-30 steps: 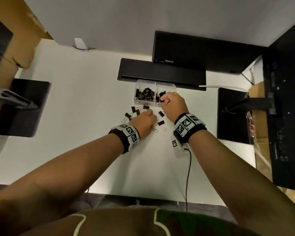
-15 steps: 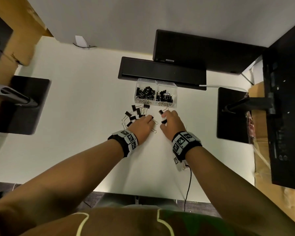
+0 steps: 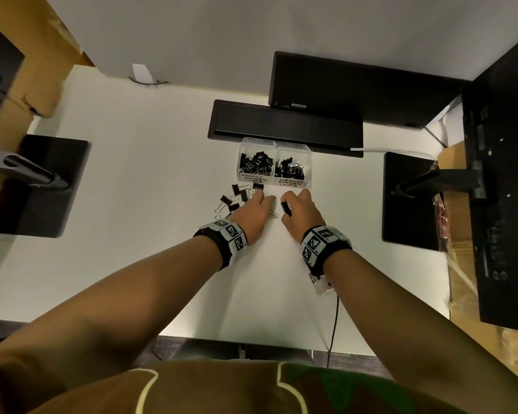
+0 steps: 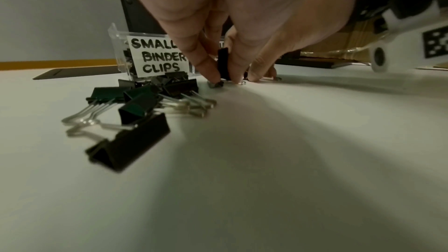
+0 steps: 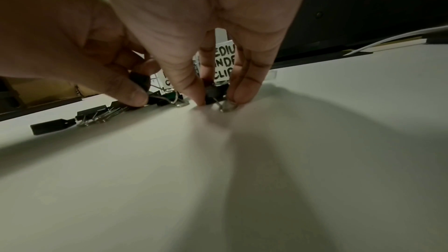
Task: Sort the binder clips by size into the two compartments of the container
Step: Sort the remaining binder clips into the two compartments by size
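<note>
Both forearms reach toward 12 o'clock, wrists banded. The left hand lies palm down, fingertips pinching at the surface. At its 3 o'clock, the right hand arches, fingers curled downward, pinching.

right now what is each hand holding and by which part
Left hand pinches a binder clip by its black body; right hand pinches another binder clip, grip part unclear.

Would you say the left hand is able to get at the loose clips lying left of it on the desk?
Probably yes: the loose clips lie right beside the left hand with nothing between, though its fingers already pinch a clip.
</note>
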A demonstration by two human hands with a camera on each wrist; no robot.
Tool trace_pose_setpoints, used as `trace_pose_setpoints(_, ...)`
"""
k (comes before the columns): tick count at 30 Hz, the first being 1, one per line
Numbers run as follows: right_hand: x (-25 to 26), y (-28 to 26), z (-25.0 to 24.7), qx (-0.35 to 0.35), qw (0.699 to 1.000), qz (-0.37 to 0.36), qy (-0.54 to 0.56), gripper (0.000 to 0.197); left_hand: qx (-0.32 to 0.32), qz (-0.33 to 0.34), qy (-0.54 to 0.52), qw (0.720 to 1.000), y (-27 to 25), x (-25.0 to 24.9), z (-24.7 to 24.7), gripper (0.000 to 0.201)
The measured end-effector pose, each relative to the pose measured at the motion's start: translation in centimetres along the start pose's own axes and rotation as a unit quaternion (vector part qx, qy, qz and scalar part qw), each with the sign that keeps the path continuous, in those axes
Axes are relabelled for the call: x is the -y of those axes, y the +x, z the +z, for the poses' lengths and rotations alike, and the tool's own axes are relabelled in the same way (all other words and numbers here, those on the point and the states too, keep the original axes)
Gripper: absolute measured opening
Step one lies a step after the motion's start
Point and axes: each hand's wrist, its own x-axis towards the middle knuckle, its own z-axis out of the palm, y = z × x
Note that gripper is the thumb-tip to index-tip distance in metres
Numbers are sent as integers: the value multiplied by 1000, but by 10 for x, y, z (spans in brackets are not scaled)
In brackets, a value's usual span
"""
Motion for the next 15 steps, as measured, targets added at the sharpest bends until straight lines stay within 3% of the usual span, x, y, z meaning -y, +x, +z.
trace_pose_setpoints(3, -1, -4, -2, -3, 1000, -7, -2, 27, 6, -8, 14, 1000, 8, -1, -1, 62)
trace_pose_setpoints(6, -1, -6, -2, -3, 1000, 0, -10, 22, 26, -45, -8, 999, 13, -3, -5, 40)
trace_pose_setpoints(9, -4, -7, -4, 4, 1000, 9, -6, 13, 22, -40, 3, 999, 14, -1, -5, 29)
trace_pose_setpoints(15, -5, -13, -25, -56, 980, 34, 188, 14, 10, -14, 29, 999, 13, -2, -4, 31)
